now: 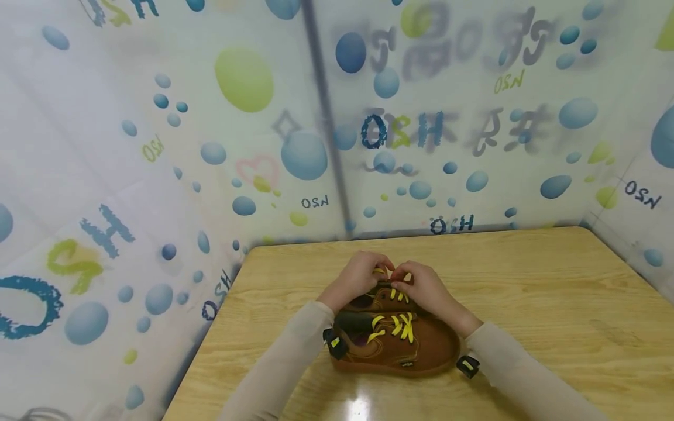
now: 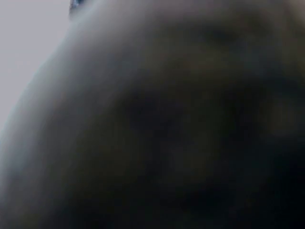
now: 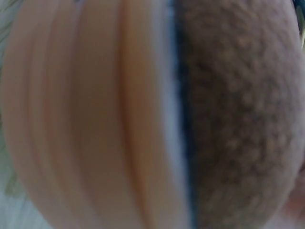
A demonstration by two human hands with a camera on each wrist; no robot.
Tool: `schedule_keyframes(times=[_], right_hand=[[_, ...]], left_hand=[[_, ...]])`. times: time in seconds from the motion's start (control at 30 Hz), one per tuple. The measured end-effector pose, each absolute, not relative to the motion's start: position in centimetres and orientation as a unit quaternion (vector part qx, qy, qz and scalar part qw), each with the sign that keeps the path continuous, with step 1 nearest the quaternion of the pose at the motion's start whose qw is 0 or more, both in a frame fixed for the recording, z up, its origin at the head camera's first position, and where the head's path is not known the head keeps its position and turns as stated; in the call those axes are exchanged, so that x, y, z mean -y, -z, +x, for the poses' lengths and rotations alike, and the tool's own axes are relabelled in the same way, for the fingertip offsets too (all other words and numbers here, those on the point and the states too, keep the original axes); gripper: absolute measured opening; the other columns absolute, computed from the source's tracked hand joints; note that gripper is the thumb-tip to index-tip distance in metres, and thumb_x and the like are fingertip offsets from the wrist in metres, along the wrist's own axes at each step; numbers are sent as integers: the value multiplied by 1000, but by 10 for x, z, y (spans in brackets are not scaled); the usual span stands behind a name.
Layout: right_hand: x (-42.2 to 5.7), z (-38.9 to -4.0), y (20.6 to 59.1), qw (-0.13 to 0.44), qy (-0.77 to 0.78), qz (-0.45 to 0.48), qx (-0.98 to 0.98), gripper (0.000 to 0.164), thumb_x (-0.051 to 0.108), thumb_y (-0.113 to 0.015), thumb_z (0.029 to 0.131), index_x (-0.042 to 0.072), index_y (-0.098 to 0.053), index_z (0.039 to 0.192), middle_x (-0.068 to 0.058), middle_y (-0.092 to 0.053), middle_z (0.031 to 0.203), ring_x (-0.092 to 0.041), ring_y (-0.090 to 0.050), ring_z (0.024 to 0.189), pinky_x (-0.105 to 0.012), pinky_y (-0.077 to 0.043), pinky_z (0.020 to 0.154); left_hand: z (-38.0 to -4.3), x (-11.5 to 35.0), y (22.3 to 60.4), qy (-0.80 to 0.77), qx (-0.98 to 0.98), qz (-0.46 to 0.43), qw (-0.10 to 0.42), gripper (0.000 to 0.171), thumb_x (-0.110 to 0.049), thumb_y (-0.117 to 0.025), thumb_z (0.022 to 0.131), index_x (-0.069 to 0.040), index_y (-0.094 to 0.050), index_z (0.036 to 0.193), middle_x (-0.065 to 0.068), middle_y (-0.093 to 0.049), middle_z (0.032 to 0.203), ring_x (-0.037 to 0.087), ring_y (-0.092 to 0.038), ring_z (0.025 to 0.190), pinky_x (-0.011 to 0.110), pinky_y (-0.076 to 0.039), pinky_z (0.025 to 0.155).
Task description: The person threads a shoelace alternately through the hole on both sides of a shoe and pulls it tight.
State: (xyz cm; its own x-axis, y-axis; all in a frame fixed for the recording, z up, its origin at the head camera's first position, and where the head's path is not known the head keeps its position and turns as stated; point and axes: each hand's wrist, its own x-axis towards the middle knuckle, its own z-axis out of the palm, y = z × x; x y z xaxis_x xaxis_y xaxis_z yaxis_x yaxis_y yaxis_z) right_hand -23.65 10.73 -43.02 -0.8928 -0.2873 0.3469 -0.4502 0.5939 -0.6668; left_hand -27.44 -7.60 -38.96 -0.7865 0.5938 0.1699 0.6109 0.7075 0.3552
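Observation:
Two brown shoes with yellow laces lie side by side on the table, toes to the right in the head view. Over the far shoe (image 1: 379, 301), my left hand (image 1: 360, 275) and right hand (image 1: 423, 286) meet fingertip to fingertip. Each pinches the yellow shoelace (image 1: 400, 296) near the top eyelets, the fingers partly covering it. The near shoe (image 1: 437, 345) sits under my wrists, its lace (image 1: 405, 327) lying loose across the tongue. In the right wrist view, a shoe's ridged tan sole (image 3: 95, 114) and brown upper (image 3: 243, 114) fill the picture. Dark blur takes up most of the left wrist view.
The wooden table (image 1: 553, 292) extends to both sides and behind the shoes. A patterned curtain (image 1: 447, 175) with blue and green spots hangs along the table's back edge and at both sides. Something like wire loops (image 1: 44, 414) shows at the lower left.

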Motion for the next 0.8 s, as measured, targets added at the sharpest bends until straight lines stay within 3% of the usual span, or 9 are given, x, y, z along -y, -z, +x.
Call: schedule_keyframes(times=[0.27,0.4,0.6,0.8], right_hand=[[-107,-238,431,97,-402,198,889,8,13,-72,90,13,-71,97,-4,-70,94,-11,-54,72,-25,-44,64],[-106,-239,431,101,-405,199,887,12,13,-72,90,13,-69,102,-3,-70,91,-11,-56,71,-26,-45,63],[-107,-238,433,93,-414,200,883,22,12,-71,90,13,-68,112,-4,-69,87,-9,-52,58,-25,-45,57],[-106,-238,434,85,-418,189,885,24,13,-72,90,13,-67,114,-4,-69,87,-10,-51,56,-25,-45,55]], left_hand=[[-276,74,394,198,918,-343,22,28,-5,-69,91,-15,-67,117,0,-77,96,10,-72,86,21,-56,76],[-276,73,396,211,921,-325,33,23,-11,-72,90,-13,-60,109,4,-76,99,13,-74,93,24,-57,79],[-277,71,401,211,933,-286,63,14,-22,-80,84,-17,-67,85,-1,-75,91,14,-72,89,26,-57,79],[-276,73,404,257,926,-274,49,9,-21,-78,85,-17,-76,92,-2,-77,94,12,-72,85,23,-56,75]])
